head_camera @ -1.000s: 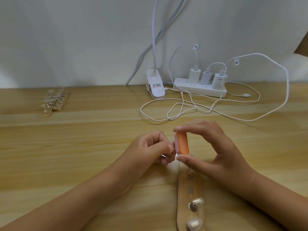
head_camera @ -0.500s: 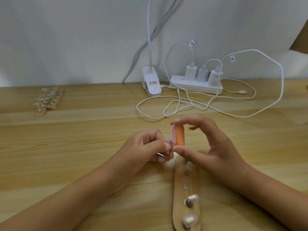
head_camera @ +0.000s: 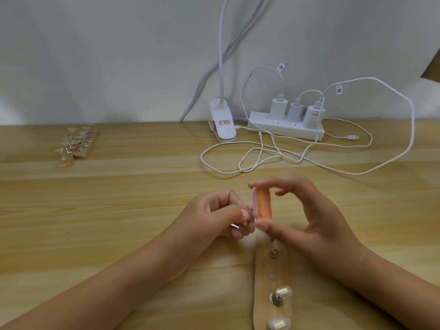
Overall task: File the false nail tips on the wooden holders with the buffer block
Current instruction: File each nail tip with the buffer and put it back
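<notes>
At the back of the wooden table (head_camera: 119,210), against the white wall, lies a white power strip (head_camera: 285,131) with three chargers (head_camera: 277,108) plugged in it. Just left of it stands the clip base of a lamp (head_camera: 222,123). White cables (head_camera: 262,160) run from there in loose loops over the table and end well behind the hands, so they do not cross the work place. A brown corner (head_camera: 432,67) shows at the right edge; what it is I cannot tell.

The right hand (head_camera: 309,225) holds the orange buffer block (head_camera: 263,203) upright, with the thumb under it and the forefinger on top; the other fingers are loosely spread. The left hand (head_camera: 212,215) has its fingers curled and pinches a small nail piece (head_camera: 250,211) that touches the pink side of the block. This piece is blurred, so its form is not clear.

Under the right hand lies one near wooden holder (head_camera: 263,303), pointing toward the person. On it I count two clear nail tips (head_camera: 282,291) at the near end, and further up one bare peg (head_camera: 273,253). Two more far holders (head_camera: 78,146) lie side by side at the far left, well apart from the hands; they carry nail tips, but these are too small to count. There is one buffer block.
</notes>
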### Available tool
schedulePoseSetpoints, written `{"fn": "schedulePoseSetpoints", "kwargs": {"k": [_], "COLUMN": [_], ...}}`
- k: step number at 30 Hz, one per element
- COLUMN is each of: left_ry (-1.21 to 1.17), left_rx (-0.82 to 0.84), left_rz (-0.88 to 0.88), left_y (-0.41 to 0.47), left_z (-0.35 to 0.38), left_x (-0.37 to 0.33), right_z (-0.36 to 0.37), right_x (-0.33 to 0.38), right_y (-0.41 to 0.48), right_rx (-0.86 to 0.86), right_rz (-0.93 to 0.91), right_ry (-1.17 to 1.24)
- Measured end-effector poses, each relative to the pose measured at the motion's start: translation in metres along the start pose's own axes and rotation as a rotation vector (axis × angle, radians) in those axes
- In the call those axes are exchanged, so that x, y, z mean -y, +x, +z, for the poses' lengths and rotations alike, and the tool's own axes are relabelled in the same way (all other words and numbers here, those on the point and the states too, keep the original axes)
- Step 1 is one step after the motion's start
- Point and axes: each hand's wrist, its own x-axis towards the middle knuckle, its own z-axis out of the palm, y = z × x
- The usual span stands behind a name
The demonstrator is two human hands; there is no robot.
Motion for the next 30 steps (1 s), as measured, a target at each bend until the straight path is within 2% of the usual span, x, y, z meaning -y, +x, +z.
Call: {"fn": "schedulePoseSetpoints", "kwargs": {"k": [2, 6, 9, 12, 16, 20, 24, 28, 30], "left_ry": [0.013, 0.006, 0.035, 0.024, 0.074, 0.082, 0.125, 0.123, 0.13], "left_rx": [-0.009, -0.008, -0.006, -0.01, -0.019, -0.016, 0.006, -0.008, -0.005], "left_rz": [0.006, 0.007, 0.025, 0.038, 0.05, 0.048, 0.05, 0.049, 0.055], "left_y": [0.0003, -0.0003, -0.0012, -0.001, -0.001, -0.0009, -0.0011, -0.0005, -0.001], "left_z": [0.0003, 0.0013, 0.0024, 0.0031, 0.0032, 0.0025, 0.0034, 0.002, 0.003], "left_x": [0.0009, 0.0005, 0.0007, 0.0007, 0.0016, 0.0026, 0.0048, 0.0058, 0.0058], "right_z": [0.0014, 0.0009, 0.0015, -0.0002, 0.0008, 0.0011, 0.0008, -0.0025, 0.0005], "right_x": [0.0008, 0.0019, 0.0026, 0.0005, 0.0021, 0.0001, 0.0023, 0.0003, 0.0043], "right_y": [-0.0011, 0.0003, -0.0005, 0.0006, -0.0015, 0.0017, -0.0002, 0.0003, -0.0016], "right_rx": [0.016, -0.011, 0.008, -0.027, 0.012, -0.034, 0.028, -0.012, 0.02], "right_rz": [-0.042, 0.041, -0.004, 0.079, 0.026, 0.13, 0.061, 0.147, 0.075], "right_ry": [-0.022, 0.037, 0.014, 0.052, 0.02, 0.074, 0.058, 0.064, 0.046]}}
